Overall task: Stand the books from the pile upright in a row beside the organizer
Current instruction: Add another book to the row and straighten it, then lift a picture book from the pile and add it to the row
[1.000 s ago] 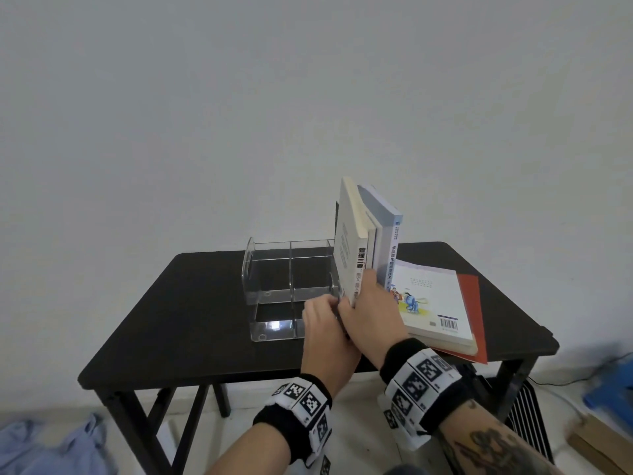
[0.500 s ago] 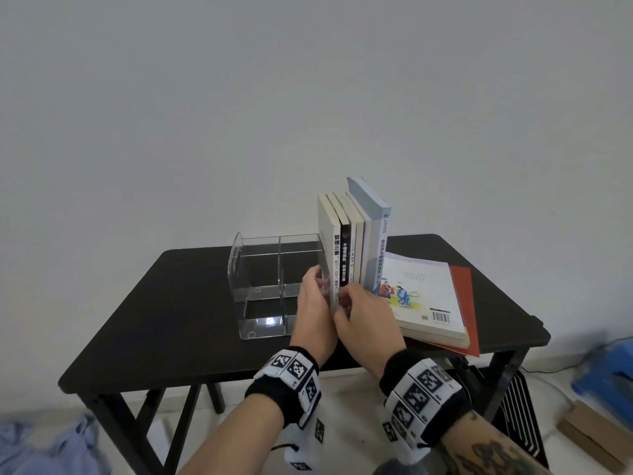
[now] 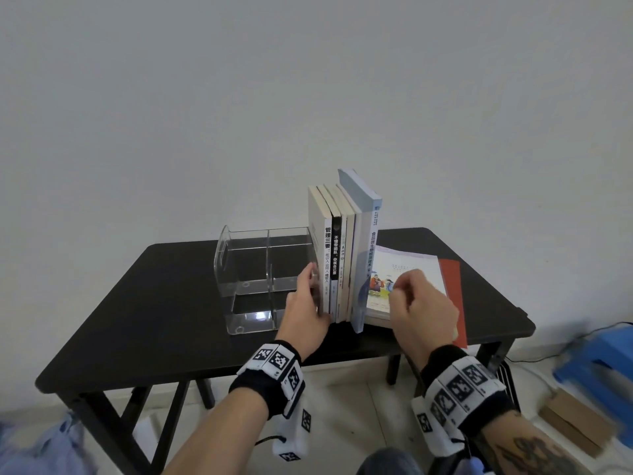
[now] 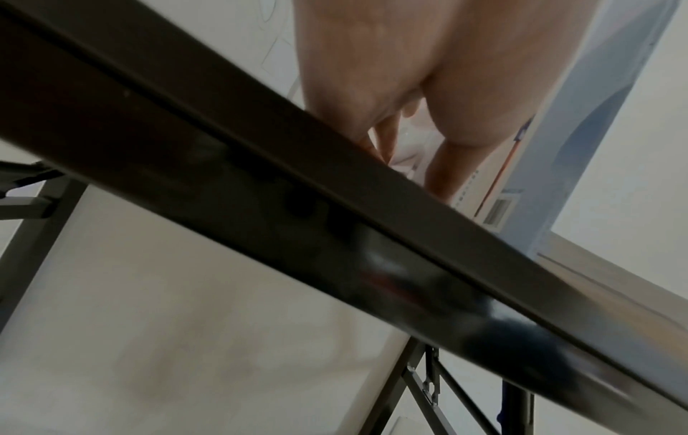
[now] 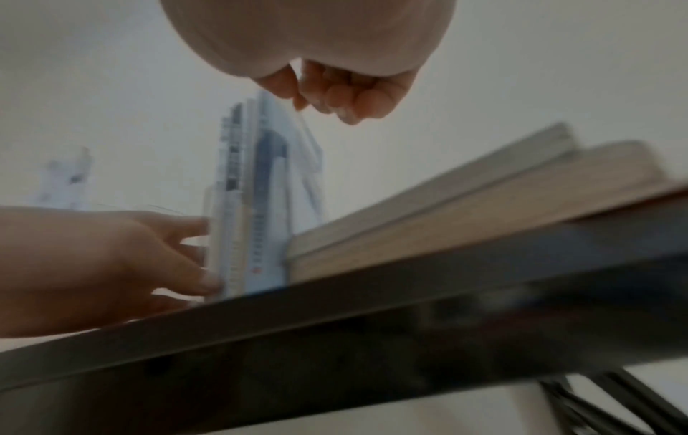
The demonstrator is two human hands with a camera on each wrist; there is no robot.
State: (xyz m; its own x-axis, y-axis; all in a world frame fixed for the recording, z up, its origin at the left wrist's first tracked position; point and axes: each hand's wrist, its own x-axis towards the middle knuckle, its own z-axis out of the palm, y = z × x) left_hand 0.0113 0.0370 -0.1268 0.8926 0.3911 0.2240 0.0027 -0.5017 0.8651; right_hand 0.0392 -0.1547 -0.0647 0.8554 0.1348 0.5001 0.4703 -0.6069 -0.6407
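Several books [image 3: 344, 255] stand upright in a row on the black table [image 3: 171, 320], right of the clear organizer [image 3: 263, 269]; the tall pale blue one [image 3: 368, 269] is rightmost. My left hand [image 3: 310, 286] lies with straight fingers against the leftmost book's cover, between it and the organizer. In the right wrist view its fingers [image 5: 201, 226] touch the row [image 5: 253, 220]. My right hand [image 3: 418, 303] hovers over the flat pile, fingers loosely curled, holding nothing. The pile has a white cartoon-cover book [image 3: 407, 265] on top and a red book [image 3: 452, 293] beneath.
A white wall stands close behind the table. On the floor lie a blue stool [image 3: 603, 365] and a cardboard box [image 3: 575, 426] at the right, and blue cloth [image 3: 34, 447] at the left. The table's front edge [image 5: 372, 338] fills both wrist views.
The leaning books now stand straight and show their spines. My right hand has let go of them and moved right, over the pile. The left hand stays at the row's left side.
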